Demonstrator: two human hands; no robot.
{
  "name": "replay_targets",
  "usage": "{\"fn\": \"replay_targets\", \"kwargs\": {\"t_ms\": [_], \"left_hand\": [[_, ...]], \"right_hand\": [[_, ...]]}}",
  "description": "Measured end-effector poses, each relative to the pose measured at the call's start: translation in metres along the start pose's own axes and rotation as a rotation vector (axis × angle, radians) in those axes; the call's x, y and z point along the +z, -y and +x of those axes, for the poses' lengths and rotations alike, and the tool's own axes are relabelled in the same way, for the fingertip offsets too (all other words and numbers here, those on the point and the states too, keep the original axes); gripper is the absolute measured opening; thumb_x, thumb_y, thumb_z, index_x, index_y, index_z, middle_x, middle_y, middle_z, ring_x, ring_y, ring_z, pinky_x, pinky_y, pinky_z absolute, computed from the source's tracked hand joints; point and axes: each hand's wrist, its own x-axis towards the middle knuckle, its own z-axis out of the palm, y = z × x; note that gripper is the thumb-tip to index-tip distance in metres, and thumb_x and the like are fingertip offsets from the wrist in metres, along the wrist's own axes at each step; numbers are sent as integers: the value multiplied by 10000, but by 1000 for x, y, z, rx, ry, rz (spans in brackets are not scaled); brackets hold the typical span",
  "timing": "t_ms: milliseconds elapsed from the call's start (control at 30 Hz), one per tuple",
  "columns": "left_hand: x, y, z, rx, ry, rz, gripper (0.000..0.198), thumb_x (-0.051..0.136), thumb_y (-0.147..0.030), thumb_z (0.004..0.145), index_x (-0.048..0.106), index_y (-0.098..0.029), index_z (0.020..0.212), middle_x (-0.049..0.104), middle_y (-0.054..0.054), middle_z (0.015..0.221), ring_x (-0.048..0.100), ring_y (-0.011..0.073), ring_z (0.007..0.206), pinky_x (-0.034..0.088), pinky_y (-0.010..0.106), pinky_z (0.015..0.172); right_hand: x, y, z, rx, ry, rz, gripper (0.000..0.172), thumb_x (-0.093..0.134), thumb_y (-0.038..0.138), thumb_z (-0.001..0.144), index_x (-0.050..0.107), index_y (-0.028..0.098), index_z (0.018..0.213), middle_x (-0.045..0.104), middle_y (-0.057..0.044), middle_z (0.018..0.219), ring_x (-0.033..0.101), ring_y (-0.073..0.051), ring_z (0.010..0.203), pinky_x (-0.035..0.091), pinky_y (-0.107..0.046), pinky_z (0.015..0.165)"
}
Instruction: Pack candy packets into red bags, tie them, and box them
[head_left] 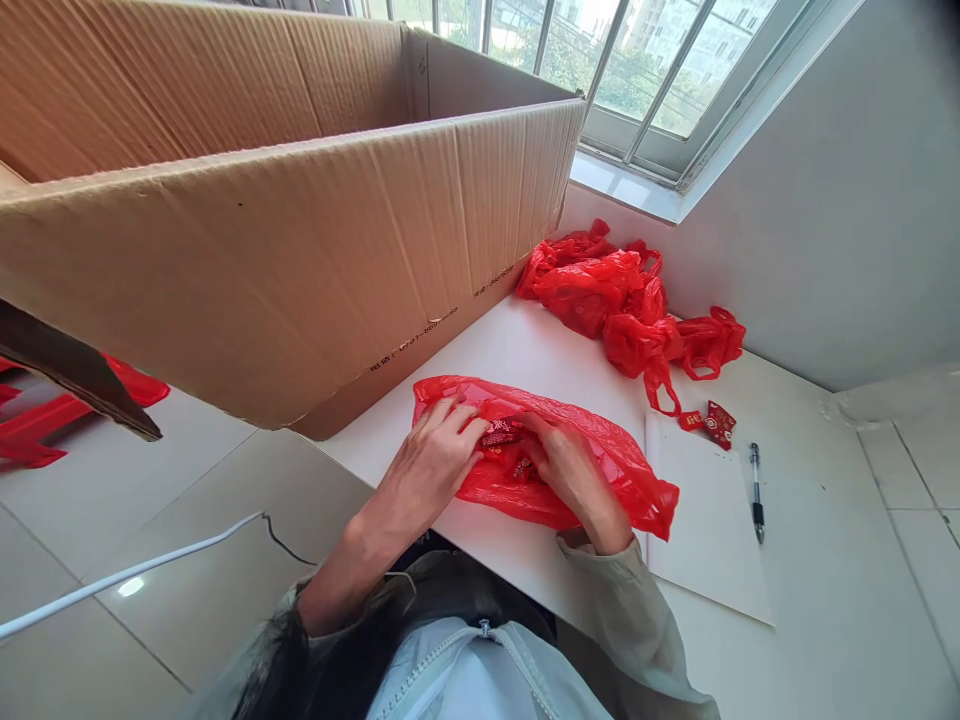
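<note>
One thin red plastic bag (517, 508) is supported by the smooth white tabletop (825, 570), apparently freeing curled left hand (439, 447) and right hand (564, 460) among small red printed packets (500, 432), grip indeterminable.

One box (360, 250) at ten o'clock, one open bag (517, 508) at five, one pen (756, 492) at four; bunched bags (592, 287) at two, uncountable.

Thin, crumpled red plastic bag (525, 507), open on the white table (832, 580), small printed packets (501, 433) inside.
</note>
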Motion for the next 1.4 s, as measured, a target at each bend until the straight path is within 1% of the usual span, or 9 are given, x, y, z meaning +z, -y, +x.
{"fn": "replay_targets", "kwargs": {"t_ms": [100, 200, 333, 467, 600, 700, 900, 1167, 1400], "left_hand": [[-8, -4, -8, 60, -314, -49, 168, 534, -88, 910, 623, -182, 1017, 626, 65, 1073, 548, 215, 1039, 484, 358, 936], [-9, -6, -12, -111, -555, 53, 184, 644, -150, 856, 648, -220, 1026, 543, 85, 1199, 480, 273, 1158, 434, 432, 1012], [1, 2, -10, -292, -368, -21, 389, 670, -208, 841, 595, -242, 1221, 305, 124, 1420, 386, 338, 1302, 400, 494, 1060], [8, 7, -11, -275, -139, -227, 339, 535, -117, 902, 618, -279, 1188, 498, 62, 1241, 566, 225, 1126, 492, 384, 963], [8, -3, -11, -189, -147, -287, 393, 457, -21, 884, 602, -227, 1185, 556, 50, 1163, 599, 181, 1034, 506, 304, 890], [5, -10, -9, -146, -174, -288, 441, 446, -8, 876, 541, -219, 1251, 535, 58, 1191, 602, 170, 1020, 504, 276, 875], [-2, -12, -9, -145, -179, -290, 411, 446, -21, 889, 525, -233, 1232, 580, 30, 1093, 626, 152, 925, 506, 250, 810], [-11, -18, -11, -97, -305, -293, 219, 523, -82, 900, 549, -207, 1078, 623, 7, 996, 629, 148, 877, 492, 228, 776], [-11, -22, -11, -54, -179, -278, 575, 382, 52, 797, 496, -267, 1262, 549, 33, 1131, 606, 157, 951, 505, 230, 803]], "right_hand": [[5, 7, 10, -81, 40, 28, 524, 417, -5, 795, 558, 203, 1255, 597, -64, 1262, 538, -186, 1151, 445, -326, 990], [9, 11, 12, -100, 66, 44, 500, 436, -16, 781, 581, 171, 1221, 604, -94, 1215, 537, -204, 1129, 435, -334, 979], [1, 9, 8, -15, 65, 70, 347, 447, 62, 856, 642, 185, 1115, 650, -81, 1079, 606, -187, 938, 470, -293, 838], [-23, -1, 0, 81, -56, 202, 295, 411, 142, 922, 689, 203, 1001, 713, -36, 946, 651, -169, 834, 484, -270, 759], [-44, -11, -8, 105, -305, 132, 226, 504, 198, 909, 712, 217, 996, 736, -23, 971, 668, -187, 885, 485, -309, 840], [-39, -8, -8, 96, -367, 70, 223, 515, 208, 914, 717, 217, 1010, 726, -36, 1001, 665, -189, 906, 493, -313, 856], [-15, 1, -17, 9, -99, -57, 226, 521, 196, 912, 704, 216, 1043, 681, -66, 1081, 600, -228, 1041, 497, -338, 861], [-56, -18, -74, 333, -155, -247, 293, 468, 190, 915, 668, 217, 1127, 688, -75, 1080, 641, -238, 947, 483, -348, 785], [-46, -11, -35, 288, -32, -330, 386, 422, 27, 861, 664, 215, 1095, 678, -65, 1073, 632, -194, 926, 420, -259, 696]]}}
